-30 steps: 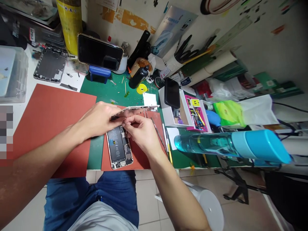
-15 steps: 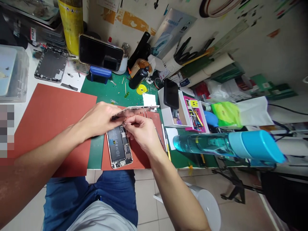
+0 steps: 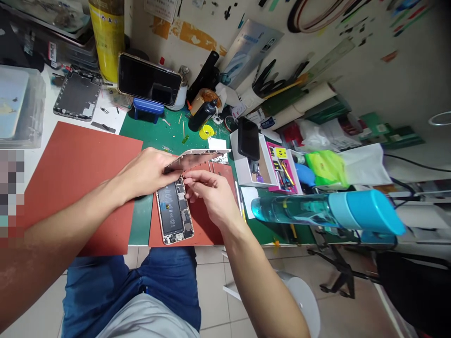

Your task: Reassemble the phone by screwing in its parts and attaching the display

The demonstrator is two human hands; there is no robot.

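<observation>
An opened phone [image 3: 172, 213] lies on a red-brown mat, its battery and circuit board exposed. My left hand [image 3: 151, 169] grips the phone's screen panel [image 3: 193, 159], which stands raised and tilted over the far end of the phone body. The panel's inner side faces me. Thumb and fingers of my right hand [image 3: 207, 185] are pinched together at the phone's upper right edge, just below the panel. Whatever sits between those fingertips is too small to make out.
A second red-brown mat [image 3: 81, 188] lies at left. Another phone [image 3: 150, 80] leans on a blue stand [image 3: 148, 109]. At right are a white parts box [image 3: 246, 169], a black phone [image 3: 248, 138] on it, and a blue water bottle [image 3: 317, 211]. A phone back housing [image 3: 78, 94] lies at far left.
The screen panel is lifted a little and tilted further, showing more of its inner side. My right hand has shifted slightly, its fingers still pinched by the phone's edge.
</observation>
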